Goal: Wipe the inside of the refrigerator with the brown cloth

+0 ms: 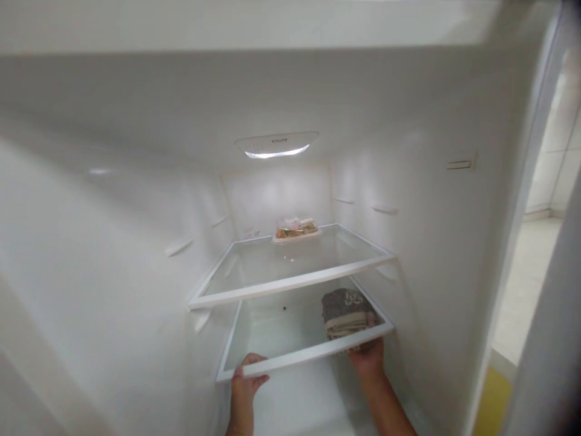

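Note:
My left hand (249,371) is closed around the front edge of the lower glass shelf (290,362), near its left corner, with the thumb and fingers on either side of the white rim. My right hand (368,356) reaches in below the right part of that rim and holds a folded grey-brown cloth (347,315) with a pale pattern. Much of the cloth shows through the glass, apparently beneath the shelf. The rim hides part of the right fingers. The shelf sits slightly tilted, its right side higher in view.
An upper glass shelf (290,284) lies above both hands, bearing a white tray of wrapped food (296,231) at the back. A lit lamp panel (277,145) is on the refrigerator's ceiling. Ledges line the side walls, and the open door edge (544,303) stands at right.

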A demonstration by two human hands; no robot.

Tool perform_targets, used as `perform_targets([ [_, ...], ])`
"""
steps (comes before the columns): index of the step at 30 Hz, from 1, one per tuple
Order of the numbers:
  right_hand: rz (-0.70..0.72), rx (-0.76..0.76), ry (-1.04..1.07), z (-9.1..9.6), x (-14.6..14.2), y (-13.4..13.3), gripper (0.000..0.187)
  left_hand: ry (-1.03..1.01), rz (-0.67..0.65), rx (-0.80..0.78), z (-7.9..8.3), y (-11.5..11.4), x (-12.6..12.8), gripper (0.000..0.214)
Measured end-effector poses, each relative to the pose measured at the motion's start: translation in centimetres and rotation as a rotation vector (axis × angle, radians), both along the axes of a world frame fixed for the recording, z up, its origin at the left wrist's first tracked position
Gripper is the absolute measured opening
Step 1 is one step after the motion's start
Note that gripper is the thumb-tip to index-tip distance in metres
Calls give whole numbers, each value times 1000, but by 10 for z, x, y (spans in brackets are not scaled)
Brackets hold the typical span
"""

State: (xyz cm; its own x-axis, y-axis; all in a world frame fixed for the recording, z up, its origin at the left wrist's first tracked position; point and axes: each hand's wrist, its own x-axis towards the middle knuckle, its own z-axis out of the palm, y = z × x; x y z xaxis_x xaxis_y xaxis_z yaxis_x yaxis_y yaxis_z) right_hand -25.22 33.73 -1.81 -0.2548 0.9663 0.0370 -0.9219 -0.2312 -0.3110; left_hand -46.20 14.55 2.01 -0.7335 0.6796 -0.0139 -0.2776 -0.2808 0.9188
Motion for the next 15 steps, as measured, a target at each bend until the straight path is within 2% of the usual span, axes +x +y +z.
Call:
perform_targets([
  [4,13,-210,-39,-22,36,-44,41,-31,-21,-32,1,1,-3,63],
  [8,44,-335,-80,-27,62,-73,53,-43,4,-33,-2,4,-4,60],
  [11,31,-340,-105,-19,62,-74,51,-42,22,-3,-3,5,-2,58],
  [15,4,-256,-43,0,33,-46,41,-50,-22,1,-2,4,-1,61],
])
